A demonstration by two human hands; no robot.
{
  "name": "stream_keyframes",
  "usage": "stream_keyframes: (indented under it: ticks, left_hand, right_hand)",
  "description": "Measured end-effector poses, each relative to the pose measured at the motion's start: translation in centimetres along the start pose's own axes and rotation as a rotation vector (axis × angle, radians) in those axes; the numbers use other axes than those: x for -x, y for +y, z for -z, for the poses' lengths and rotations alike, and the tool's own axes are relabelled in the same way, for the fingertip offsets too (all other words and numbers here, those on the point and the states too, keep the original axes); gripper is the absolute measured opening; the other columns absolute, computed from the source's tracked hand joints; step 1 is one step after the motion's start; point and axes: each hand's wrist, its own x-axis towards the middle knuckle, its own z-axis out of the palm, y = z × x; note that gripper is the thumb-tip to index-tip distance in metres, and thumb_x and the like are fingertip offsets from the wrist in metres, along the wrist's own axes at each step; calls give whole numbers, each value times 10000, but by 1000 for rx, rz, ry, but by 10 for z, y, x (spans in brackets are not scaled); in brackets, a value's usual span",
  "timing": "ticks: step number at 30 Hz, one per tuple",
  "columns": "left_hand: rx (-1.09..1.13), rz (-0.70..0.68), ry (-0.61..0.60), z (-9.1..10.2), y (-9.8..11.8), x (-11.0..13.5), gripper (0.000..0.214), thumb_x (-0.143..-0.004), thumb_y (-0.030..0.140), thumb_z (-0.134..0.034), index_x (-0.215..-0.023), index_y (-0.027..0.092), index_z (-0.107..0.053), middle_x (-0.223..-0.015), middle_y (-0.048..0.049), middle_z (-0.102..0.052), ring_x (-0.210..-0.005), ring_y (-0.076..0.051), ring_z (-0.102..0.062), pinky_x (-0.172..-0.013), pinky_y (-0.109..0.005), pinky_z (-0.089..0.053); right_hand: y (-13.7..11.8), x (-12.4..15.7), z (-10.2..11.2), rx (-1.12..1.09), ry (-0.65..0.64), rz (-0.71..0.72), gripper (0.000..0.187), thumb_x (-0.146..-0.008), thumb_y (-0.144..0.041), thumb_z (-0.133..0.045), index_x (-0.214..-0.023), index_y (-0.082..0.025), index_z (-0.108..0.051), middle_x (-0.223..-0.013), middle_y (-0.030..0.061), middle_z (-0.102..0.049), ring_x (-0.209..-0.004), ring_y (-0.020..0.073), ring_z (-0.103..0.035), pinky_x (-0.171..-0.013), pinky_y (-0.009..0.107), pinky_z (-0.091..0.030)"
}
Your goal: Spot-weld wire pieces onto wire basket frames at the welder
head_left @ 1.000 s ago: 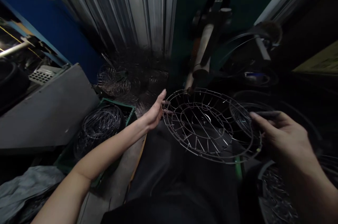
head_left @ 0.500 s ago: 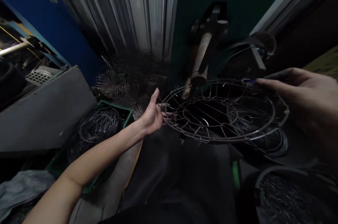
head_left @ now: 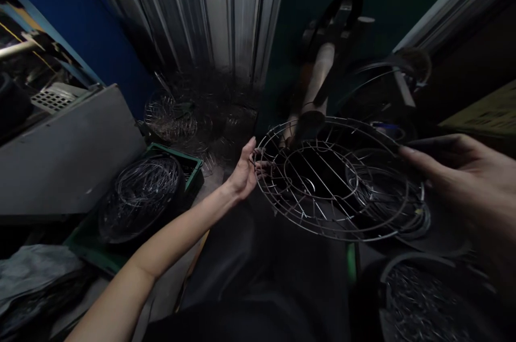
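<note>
Held level in front of me is a round wire rack [head_left: 310,220], made of concentric rings joined by cross wires. My left hand [head_left: 244,172] grips its left edge, thumb above and fingers reaching beneath the wires. At the far right edge, my right hand [head_left: 455,167] pinches the outer ring between thumb and fingers. Just behind the rack's far side is a machine arm with a thick cylindrical bar [head_left: 320,78], its lower end close to the wires. Coiled wire [head_left: 415,221] shows below the right part of the rack.
On the left a green crate [head_left: 193,170] carries a round tub of wire pieces [head_left: 141,191]. A bin of small metal bits [head_left: 423,299] stands at lower right. Wire racks [head_left: 171,116] are heaped by the corrugated metal wall [head_left: 217,14]. A grey panel [head_left: 68,159] juts in at left.
The rack has tipped so its face shows more, its near edge lower in view. My right hand has shifted down slightly along the rim; my left hand keeps its hold.
</note>
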Motion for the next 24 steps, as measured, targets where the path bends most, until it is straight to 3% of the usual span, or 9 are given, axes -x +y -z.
stream_keyframes:
  ticks: [4,7,13,18,24]
  left_hand:
    - [16,-13,-36,4,-5,0,546,-762,664,-491,-997,173,-518,-784,-45,-631,-630,-116,-574,-661,-252,-421]
    - [30,-43,-21,5,-14,0,530,-757,657,-496,-987,180,-513,-816,-38,-629,-623,-105,-557,-685,-257,-424]
    - [-217,-409,108,0,-30,0,464,-748,564,-608,-1021,203,-504,-960,-17,-584,-956,-159,-550,-910,-300,-393]
    - [-409,-403,128,-7,-25,11,588,-700,524,-687,-1148,214,-468,-961,-41,-580,-966,-190,-538,-884,-321,-393]
    - [-518,-459,158,-9,-27,13,637,-649,506,-733,-1169,243,-475,-1003,-39,-579,-988,-190,-534,-871,-304,-387]
  right_hand:
    - [-5,12,-1,28,56,26,318,-559,-433,-739,-762,-220,-619,-744,29,-618,-628,149,-535,-559,307,-436]
    - [4,2,-3,59,42,118,329,-587,-441,-729,-805,-219,-625,-781,33,-625,-665,159,-548,-622,332,-450]
    - [71,-40,-14,38,-30,164,398,-594,-440,-727,-874,-184,-607,-817,32,-641,-718,154,-579,-711,320,-463]
    - [116,-37,-33,22,-91,68,405,-635,-457,-715,-909,-190,-583,-870,39,-641,-778,172,-589,-743,313,-462]
    - [142,-32,-57,-22,-70,76,417,-634,-533,-658,-855,-187,-583,-818,41,-638,-750,192,-590,-754,360,-471]
